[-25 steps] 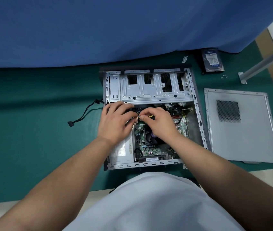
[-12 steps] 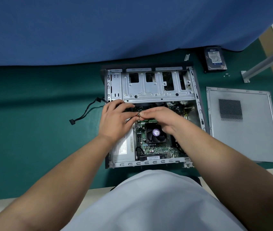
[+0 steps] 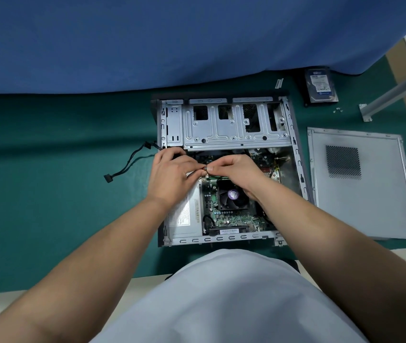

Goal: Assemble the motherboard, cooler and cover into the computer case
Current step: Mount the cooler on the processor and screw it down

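The open grey computer case (image 3: 298,154) lies flat on the green mat. Inside it the green motherboard (image 3: 231,219) sits with the black cooler fan (image 3: 232,195) on top, and a silver power supply (image 3: 184,216) lies at its left. The grey side cover (image 3: 370,206) lies flat to the right of the case. My left hand (image 3: 172,174) and my right hand (image 3: 236,169) meet over the upper edge of the motherboard. Their fingertips pinch a small connector (image 3: 205,168) between them. What lies under the hands is hidden.
A black cable with a plug (image 3: 109,178) trails out of the case's left side onto the mat. A hard drive (image 3: 320,86) lies at the back right, with small screws (image 3: 338,110) and a metal frame leg (image 3: 395,91) near it. Blue cloth hangs behind.
Both hands stay pinched together over the motherboard's upper edge. My right hand has shifted up off the cooler fan, which now shows fully.
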The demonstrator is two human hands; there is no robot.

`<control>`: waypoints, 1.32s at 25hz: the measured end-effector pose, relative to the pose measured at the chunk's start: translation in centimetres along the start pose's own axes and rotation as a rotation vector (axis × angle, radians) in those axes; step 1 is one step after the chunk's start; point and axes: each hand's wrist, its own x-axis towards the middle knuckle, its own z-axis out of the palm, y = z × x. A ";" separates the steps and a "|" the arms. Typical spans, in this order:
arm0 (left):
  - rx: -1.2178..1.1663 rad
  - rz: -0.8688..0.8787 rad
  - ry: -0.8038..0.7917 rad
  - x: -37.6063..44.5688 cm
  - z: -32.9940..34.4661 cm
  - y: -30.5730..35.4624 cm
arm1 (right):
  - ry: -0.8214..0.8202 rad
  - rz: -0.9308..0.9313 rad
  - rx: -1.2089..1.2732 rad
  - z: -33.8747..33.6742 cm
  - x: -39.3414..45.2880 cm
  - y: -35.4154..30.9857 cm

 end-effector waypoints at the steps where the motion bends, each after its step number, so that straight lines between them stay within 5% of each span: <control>1: 0.007 -0.002 -0.003 0.0 0.0 0.0 | 0.017 -0.076 -0.037 0.0 -0.2 0.1; 6: -0.006 -0.015 0.004 0.1 0.1 -0.1 | 0.075 -0.293 -0.212 0.3 -0.8 -0.1; 19: -0.012 -0.017 0.018 0.2 0.5 -0.4 | 0.115 -0.321 -0.488 0.1 -0.4 -1.0; 25: -0.125 -0.090 0.153 0.0 0.2 -0.5 | 0.183 -0.307 -0.731 0.8 -0.1 0.1; 30: 0.073 -0.092 -0.070 0.8 -0.3 -1.2 | 0.190 -0.245 -0.926 2.0 1.1 0.7; 33: 0.155 -0.090 -0.064 0.9 -0.1 -1.7 | 0.158 -0.216 -0.999 2.9 1.7 1.2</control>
